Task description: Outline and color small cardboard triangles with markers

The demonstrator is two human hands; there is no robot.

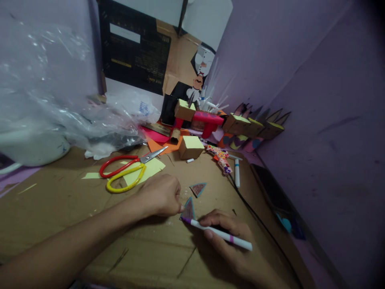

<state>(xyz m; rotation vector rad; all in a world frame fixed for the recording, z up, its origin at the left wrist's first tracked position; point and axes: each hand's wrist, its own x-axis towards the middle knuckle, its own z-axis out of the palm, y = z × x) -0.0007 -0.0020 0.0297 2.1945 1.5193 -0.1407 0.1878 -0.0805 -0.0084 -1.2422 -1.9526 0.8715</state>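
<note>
The left hand (162, 196) is resting on the cardboard sheet (75, 224), fingers curled in, their tips pinning the left edge of a small triangle (188, 209) that is lying flat near the middle of the sheet. The right hand (231, 241) is closed around a marker (219, 233), and the purple tip is touching the triangle's lower corner. A coloured line is showing along the triangle's right side; how much of its other sides is lined I cannot tell, since the fingers and the tip are covering them, so this piece is probably part way through. A second triangle (197, 188) is lying just beside it, apart from both hands, with a line showing round its edges, and it is looking finished. Farther back a plain box (191, 146) is standing alone on the sheet with no pointed pieces on it, while a row of boxes (255, 126) by the wall is showing dark points behind them, so several units are looking complete and at least one is waiting. The scissors (126, 170) are lying near the left hand on yellow scraps, untouched, which suggests the cutting for this pair is over. A pen (237, 172) and a cable (249, 208) are lying to the right of the triangles, touched by neither hand.
</note>
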